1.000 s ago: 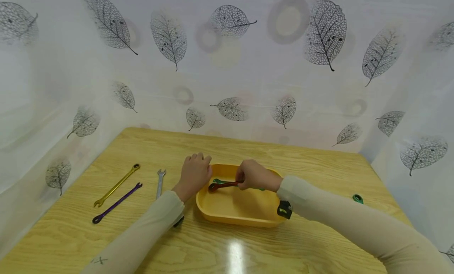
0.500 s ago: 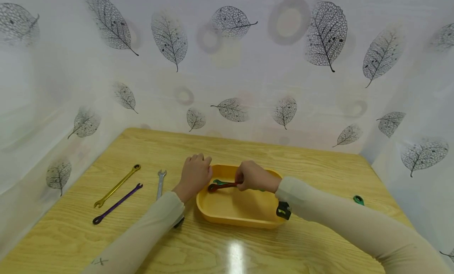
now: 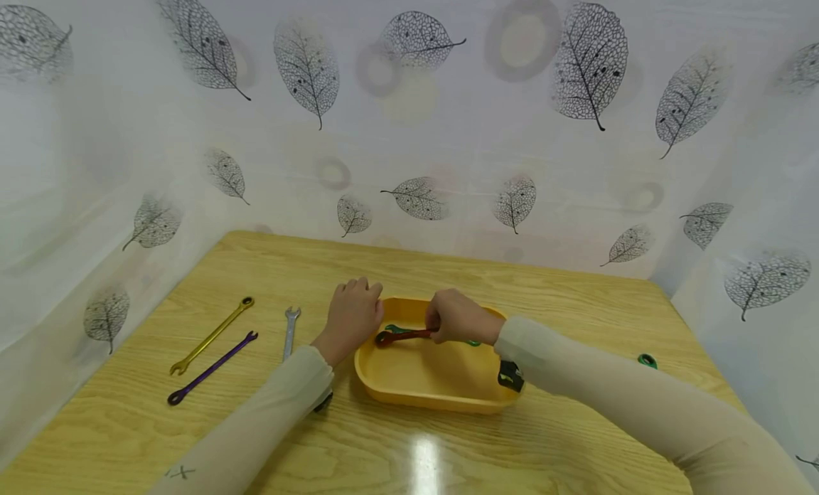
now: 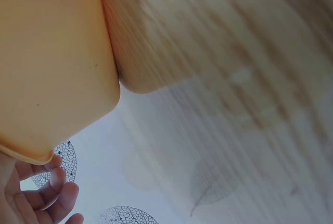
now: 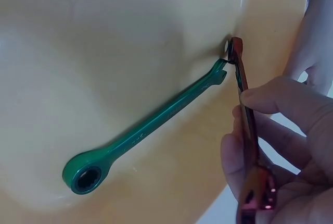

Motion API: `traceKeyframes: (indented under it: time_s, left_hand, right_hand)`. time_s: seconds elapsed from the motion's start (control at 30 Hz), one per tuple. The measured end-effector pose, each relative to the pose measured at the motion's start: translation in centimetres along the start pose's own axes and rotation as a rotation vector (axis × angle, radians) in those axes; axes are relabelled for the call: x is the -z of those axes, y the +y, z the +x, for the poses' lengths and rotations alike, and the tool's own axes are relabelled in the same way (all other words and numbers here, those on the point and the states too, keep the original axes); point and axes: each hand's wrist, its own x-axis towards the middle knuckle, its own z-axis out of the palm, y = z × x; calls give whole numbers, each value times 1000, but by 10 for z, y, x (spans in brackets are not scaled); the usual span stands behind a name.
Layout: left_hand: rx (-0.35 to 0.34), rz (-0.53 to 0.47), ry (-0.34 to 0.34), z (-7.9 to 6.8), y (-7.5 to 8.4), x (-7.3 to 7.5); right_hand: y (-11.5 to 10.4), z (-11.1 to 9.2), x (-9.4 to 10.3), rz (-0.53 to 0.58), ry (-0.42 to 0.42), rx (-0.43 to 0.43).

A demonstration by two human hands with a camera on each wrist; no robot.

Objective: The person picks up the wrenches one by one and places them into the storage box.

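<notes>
Fingers of the right hand (image 3: pixel 462 317) pinch a red wrench (image 3: pixel 404 335) in the yellow tray (image 3: pixel 431 374) the left hand (image 3: pixel 352 314) grips, and beside those fingers lies a green wrench (image 5: pixel 151 121), seen whole only from the right wrist.

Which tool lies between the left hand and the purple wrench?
The silver wrench lies there on the table, as the head view shows.

A long green metal wrench (image 5: pixel 156 121) lies in the rounded orange plastic tray (image 3: pixel 429 378) on the flat wooden surface (image 3: pixel 576 438). Left of the tray lies a long silver metal wrench (image 3: pixel 290 335).
</notes>
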Motion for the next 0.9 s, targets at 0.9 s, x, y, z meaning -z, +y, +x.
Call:
traceKeyframes:
  time_s: [0.9]
  left_hand:
    - [9,2,-35,0,2,5]
  right_hand:
    - [18,13,-13,-122,-42,65]
